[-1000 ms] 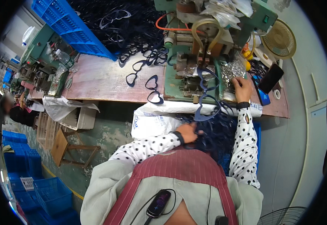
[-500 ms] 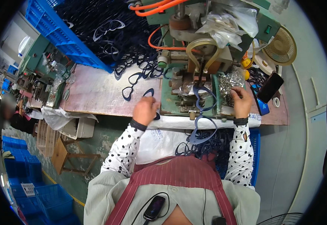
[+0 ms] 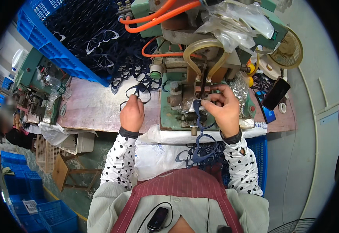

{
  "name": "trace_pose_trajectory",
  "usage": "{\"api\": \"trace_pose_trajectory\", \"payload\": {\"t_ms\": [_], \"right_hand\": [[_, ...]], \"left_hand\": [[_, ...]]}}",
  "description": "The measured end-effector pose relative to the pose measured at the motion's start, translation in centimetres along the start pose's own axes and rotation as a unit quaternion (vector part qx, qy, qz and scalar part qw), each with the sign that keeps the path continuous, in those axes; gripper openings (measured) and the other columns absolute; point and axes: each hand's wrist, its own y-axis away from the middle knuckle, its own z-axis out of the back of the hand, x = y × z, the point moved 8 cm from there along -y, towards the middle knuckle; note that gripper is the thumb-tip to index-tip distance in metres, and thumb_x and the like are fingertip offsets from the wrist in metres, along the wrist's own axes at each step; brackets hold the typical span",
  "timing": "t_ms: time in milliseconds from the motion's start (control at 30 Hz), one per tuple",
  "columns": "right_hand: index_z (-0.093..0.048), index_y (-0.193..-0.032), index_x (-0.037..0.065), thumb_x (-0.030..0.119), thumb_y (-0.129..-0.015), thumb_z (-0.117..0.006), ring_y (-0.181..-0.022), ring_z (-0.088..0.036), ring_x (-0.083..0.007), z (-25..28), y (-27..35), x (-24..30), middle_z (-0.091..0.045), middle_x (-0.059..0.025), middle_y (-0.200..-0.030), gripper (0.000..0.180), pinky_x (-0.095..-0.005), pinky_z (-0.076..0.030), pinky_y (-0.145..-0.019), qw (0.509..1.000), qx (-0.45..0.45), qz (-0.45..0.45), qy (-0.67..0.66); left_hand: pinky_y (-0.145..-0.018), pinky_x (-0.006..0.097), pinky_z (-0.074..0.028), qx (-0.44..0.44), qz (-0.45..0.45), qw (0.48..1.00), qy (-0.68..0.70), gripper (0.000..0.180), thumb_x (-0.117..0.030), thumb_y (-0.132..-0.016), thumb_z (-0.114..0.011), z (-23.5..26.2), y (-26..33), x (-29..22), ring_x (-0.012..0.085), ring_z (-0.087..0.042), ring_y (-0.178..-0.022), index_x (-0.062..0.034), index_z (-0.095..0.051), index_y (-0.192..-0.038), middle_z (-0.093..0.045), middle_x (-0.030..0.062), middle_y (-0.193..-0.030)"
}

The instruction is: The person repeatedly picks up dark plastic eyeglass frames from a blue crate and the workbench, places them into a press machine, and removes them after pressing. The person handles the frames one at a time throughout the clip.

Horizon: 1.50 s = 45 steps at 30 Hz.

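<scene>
My left hand [image 3: 132, 113] pinches a dark blue eyeglass frame [image 3: 149, 96] over the tabletop, beside a pile of similar frames. At the green machine [image 3: 165, 112], another blue eyeglass frame [image 3: 203, 155] hangs down over the table's front edge, its upper end at the metal clamp. My right hand [image 3: 226, 110] is at this clamp, thumb and fingers curled close to the frame's upper end. Whatever sits between those fingertips is too small or hidden to make out. Clear plastic [image 3: 239, 87] and small shiny metal parts lie behind the right hand.
A blue crate [image 3: 60, 50] full of dark frames leans at the back left. More frames [image 3: 212, 149] lie in a blue crate [image 3: 259, 155] below the table edge. Orange hoses [image 3: 158, 17] cross the machine top. Phones [image 3: 276, 93] and a fan [image 3: 290, 48] stand right.
My right hand has moved left from the small metal parts to the machine's clamp. My left hand has shifted left and has taken hold of an eyeglass frame. The view has shifted slightly.
</scene>
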Motion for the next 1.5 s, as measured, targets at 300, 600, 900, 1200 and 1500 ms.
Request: {"api": "trace_pose_trajectory", "payload": {"t_ms": [300,600,900,1200,1500], "right_hand": [[-0.041,-0.118,-0.004,-0.009,-0.074,-0.070,-0.079,-0.061,-0.0102,-1.4,-0.3,-1.3,-0.066,-0.0100,-0.091,0.053,-0.0222,-0.049,-0.072,0.995,-0.003,-0.013,-0.096],[-0.042,-0.118,-0.006,-0.003,-0.073,-0.074,-0.067,-0.055,-0.0064,-1.0,-0.2,-0.9,-0.064,-0.0062,-0.078,0.056,-0.0202,-0.044,-0.059,0.992,-0.038,0.003,-0.122],[-0.051,-0.118,0.000,0.002,-0.076,-0.074,-0.076,-0.061,-0.0114,2.0,-0.6,-0.5,-0.068,-0.0074,-0.085,0.049,-0.0256,-0.049,-0.070,0.995,-0.067,0.065,0.022],[-0.062,-0.107,0.000,0.007,-0.084,-0.069,-0.083,-0.067,-0.0165,15.7,-0.5,-11.7,-0.070,-0.0122,-0.090,0.024,-0.0275,-0.051,-0.072,0.953,-0.196,0.009,0.231],[-0.066,-0.097,0.002,0.024,-0.077,-0.074,-0.089,-0.062,-0.0376,11.9,1.4,-10.4,-0.063,-0.0205,-0.102,0.030,-0.0458,-0.049,-0.075,0.815,-0.099,0.002,0.571]], "left_hand": [[-0.074,0.036,-0.050,-0.153,-0.335,0.895,0.253,0.036,0.007,-0.072,-0.063,7.5,2.9,-13.1,0.0264,-0.065,-0.081,-0.0002,-0.064,-0.107,-0.066,0.0109,-0.092],[-0.077,0.029,-0.052,-0.036,-0.055,0.863,0.501,0.019,-0.011,-0.099,-0.055,6.9,-3.2,-11.3,0.0188,-0.066,-0.082,0.0041,-0.063,-0.107,-0.068,0.0122,-0.092],[-0.095,0.047,-0.051,0.003,-0.490,0.810,0.321,0.036,0.000,-0.080,-0.062,3.0,6.2,-18.7,0.0298,-0.065,-0.103,0.0025,-0.062,-0.117,-0.064,0.0182,-0.115],[-0.097,0.047,-0.049,0.090,-0.513,0.771,0.368,0.035,0.000,-0.084,-0.062,1.2,5.5,-18.4,0.0298,-0.063,-0.107,0.0014,-0.062,-0.119,-0.063,0.0182,-0.120],[-0.102,0.050,-0.046,0.067,-0.499,0.787,0.358,0.044,0.002,-0.079,-0.059,0.6,6.0,-18.5,0.0299,-0.060,-0.110,0.0004,-0.059,-0.123,-0.058,0.0183,-0.127]]}}
